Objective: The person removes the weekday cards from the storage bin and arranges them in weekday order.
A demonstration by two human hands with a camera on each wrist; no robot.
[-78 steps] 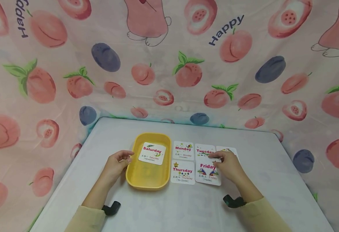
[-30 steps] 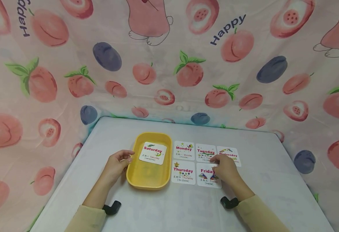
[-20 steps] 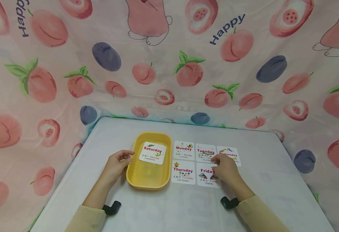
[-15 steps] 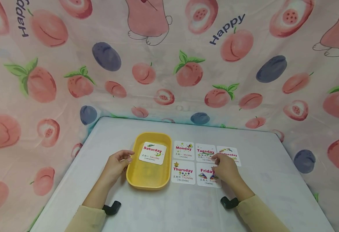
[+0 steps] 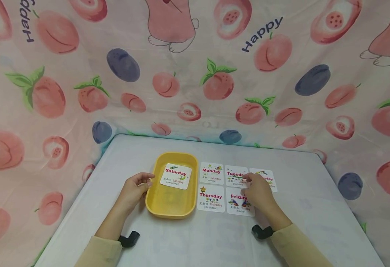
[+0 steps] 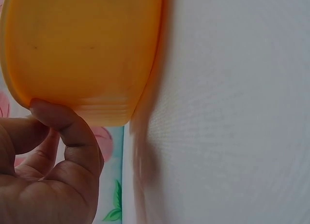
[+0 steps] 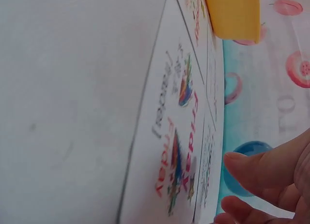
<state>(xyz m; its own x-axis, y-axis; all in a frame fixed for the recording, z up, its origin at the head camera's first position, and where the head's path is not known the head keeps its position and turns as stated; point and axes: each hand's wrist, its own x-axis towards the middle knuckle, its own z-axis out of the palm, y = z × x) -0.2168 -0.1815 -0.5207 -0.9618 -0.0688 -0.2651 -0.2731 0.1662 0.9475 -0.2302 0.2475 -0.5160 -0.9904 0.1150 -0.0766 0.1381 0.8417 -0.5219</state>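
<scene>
A yellow tray stands on the table, with a Saturday card lying inside. At the tray's left side, my left hand holds the rim between thumb and finger; the left wrist view shows the thumb against the tray wall. The Friday card lies flat to the right of the Thursday card. My right hand hovers above its upper right corner, thumb and fingers apart, holding nothing. In the right wrist view, the fingertips are clear of the Friday card.
Behind the lower pair are the Monday card, the Tuesday card and the Wednesday card, partly hidden by my right hand. Fruit-print cloth rises behind the white table.
My right hand first held the Friday card against the Tuesday card's lower edge. It let go, leaving the card slightly lower and flat, then lifted a little. The left hand stayed put.
</scene>
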